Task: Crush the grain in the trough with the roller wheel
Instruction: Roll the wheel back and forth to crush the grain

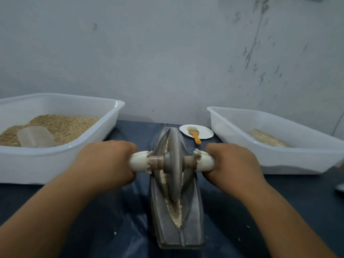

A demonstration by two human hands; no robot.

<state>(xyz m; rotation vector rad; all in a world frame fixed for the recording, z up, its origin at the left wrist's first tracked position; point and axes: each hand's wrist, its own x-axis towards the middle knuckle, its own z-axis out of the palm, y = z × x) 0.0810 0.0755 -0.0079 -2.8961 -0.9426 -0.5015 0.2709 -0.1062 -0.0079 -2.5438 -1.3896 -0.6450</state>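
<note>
Grey metal makes up the roller wheel [172,161], so it is likely heavy and hard, and it will not bend. It stands on its thin edge inside the long trough [176,211], which sits on the dark counter [232,211] in the middle. A rod goes through the wheel, with a white handle [138,161] on each side. Those handles are the best place to hold, one for each hand. They look smooth, so they could slip if held loosely.

Pale grain [176,209] lies in the groove under and in front of the wheel. It looks partly crushed and crumbly.

Both arms reach forward, about level with each other. The left hand [106,161] is curled tight around the left handle. The right hand [232,162] is curled tight around the right handle. The knuckles face up.

One white tub [109,116] of grain sits on the left, and another tub [232,127] sits on the right.
</note>
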